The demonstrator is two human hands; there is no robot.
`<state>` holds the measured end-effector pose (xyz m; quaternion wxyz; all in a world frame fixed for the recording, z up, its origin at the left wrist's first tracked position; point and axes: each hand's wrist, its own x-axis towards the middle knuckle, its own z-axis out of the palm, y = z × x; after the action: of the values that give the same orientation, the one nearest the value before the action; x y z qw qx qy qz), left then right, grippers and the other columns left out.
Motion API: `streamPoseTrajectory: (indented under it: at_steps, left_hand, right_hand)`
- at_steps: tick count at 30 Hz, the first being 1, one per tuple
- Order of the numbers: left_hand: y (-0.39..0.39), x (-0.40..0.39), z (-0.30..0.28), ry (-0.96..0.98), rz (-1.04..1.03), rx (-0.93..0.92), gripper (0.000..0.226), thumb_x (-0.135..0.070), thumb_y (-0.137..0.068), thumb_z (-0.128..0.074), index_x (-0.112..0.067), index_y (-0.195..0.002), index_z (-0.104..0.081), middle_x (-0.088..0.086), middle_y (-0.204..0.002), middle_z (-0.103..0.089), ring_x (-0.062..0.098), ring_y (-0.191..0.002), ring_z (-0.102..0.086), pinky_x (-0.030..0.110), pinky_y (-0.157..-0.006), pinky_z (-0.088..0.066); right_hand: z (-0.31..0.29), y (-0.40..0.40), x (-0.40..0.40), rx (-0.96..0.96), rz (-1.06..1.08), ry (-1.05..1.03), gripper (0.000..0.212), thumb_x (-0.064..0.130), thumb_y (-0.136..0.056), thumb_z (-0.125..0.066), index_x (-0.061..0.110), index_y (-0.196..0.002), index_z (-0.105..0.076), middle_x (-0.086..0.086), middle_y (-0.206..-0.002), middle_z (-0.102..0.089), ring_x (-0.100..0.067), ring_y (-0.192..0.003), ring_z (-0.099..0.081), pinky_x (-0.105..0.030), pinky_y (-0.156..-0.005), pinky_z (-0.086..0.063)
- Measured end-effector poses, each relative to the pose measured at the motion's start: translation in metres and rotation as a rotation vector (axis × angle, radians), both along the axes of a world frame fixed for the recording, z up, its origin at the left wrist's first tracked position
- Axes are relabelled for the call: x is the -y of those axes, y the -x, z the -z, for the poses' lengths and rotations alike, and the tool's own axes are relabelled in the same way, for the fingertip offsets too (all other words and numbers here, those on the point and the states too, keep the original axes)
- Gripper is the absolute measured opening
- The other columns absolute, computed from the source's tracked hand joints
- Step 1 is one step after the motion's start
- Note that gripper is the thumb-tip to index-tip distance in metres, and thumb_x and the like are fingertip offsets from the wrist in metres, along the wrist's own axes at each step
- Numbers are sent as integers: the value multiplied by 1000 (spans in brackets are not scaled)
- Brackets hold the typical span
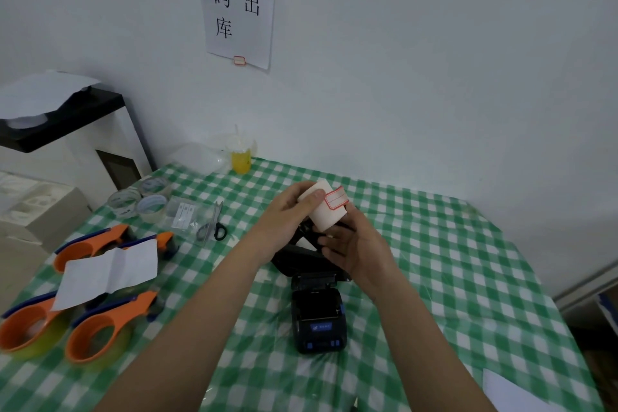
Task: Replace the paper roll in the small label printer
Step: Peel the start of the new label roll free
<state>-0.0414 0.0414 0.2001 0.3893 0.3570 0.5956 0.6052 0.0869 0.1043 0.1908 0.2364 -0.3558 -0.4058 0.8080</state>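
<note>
Head cam: 1 label printer (318, 318), lid open, 1 paper roll (326, 209), 4 orange tape dispensers (97, 333), 3 tape rolls (152, 206), 1 scissors (214, 224). Green check tablecloth (434, 261), white wall w/ sign (239, 3). Left hand (287, 219) & right hand (354, 249) both grasp the roll, raised above printer.

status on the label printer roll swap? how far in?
Done: the label printer sits on the table with its cover open. In hand: the left hand and right hand hold the label roll above it, a red-bordered label peeling off the end. Left: seat the roll and close the cover. Whether an old roll is still inside, I cannot tell.
</note>
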Motion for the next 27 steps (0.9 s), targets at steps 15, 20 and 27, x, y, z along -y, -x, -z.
streamPoseTrajectory:
  at_steps: [15,20,27]
  left_hand:
    - [-5,5,-5,8,61,197,17,-30,-89,-56,-22,-103,-62,2,-107,-66,17,-96,-64,38,-87,-55]
    - [-5,5,-7,-11,40,174,14,-30,-89,-56,-25,-101,-61,-2,-103,-66,13,-92,-64,36,-86,-54]
    - [-7,4,-11,-35,-9,117,18,-34,-88,-55,-26,-105,-56,-2,-107,-62,8,-90,-64,25,-75,-54]
  right_hand:
    - [-14,-13,-1,358,413,-1901,11,26,-79,-72,16,-81,-75,-2,-81,-67,-14,-83,-45,-24,-74,-42]
    - [-19,-12,3,482,412,-1924,11,26,-81,-67,19,-79,-75,1,-78,-66,-14,-81,-42,-33,-71,-45]
    - [-22,-8,6,521,305,-1909,20,22,-84,-58,13,-73,-72,3,-64,-66,-15,-71,-46,-23,-68,-39]
